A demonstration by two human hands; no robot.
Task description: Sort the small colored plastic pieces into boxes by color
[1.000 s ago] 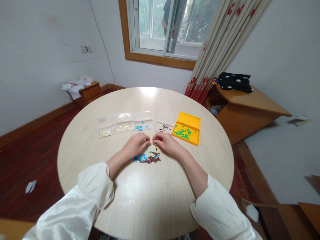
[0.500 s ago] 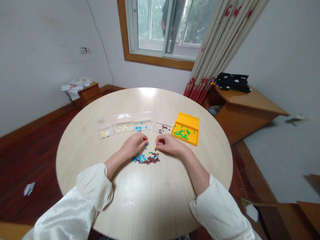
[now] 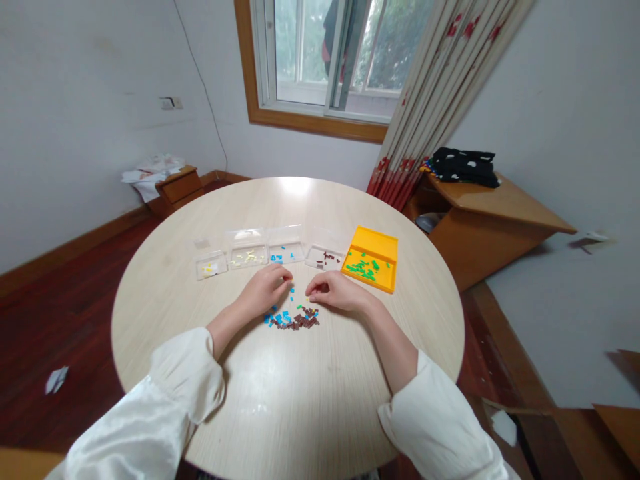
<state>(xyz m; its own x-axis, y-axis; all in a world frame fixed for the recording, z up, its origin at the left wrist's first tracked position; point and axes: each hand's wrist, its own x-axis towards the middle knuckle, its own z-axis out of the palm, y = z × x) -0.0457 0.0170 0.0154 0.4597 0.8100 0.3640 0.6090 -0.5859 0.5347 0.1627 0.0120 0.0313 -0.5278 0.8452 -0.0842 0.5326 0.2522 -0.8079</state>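
Note:
My left hand (image 3: 267, 288) is closed in a pinch above the table, left of centre; what is between its fingertips is too small to make out. Opposite it, my right hand (image 3: 337, 290) pinches a tiny yellow brick (image 3: 308, 299) with thumb and forefinger. Just below both hands lies a loose pile of brown bricks (image 3: 300, 321) beside a scatter of blue bricks (image 3: 280, 317). One green brick (image 3: 299, 307) rests at the top of the pile. A few single blue pieces lie between the hands.
Behind my hands stand open clear boxes: one with yellow pieces (image 3: 212, 274), one with pale pieces (image 3: 231, 265), one with blue (image 3: 301, 259), one with brown (image 3: 309, 262). An open orange box (image 3: 379, 241) with green pieces is at right. All rest on a round table (image 3: 290, 400).
My right hand has shifted slightly left, its thumb and forefinger at the yellow brick. My left hand has drawn back a little to the left. The boxes and pile stay put.

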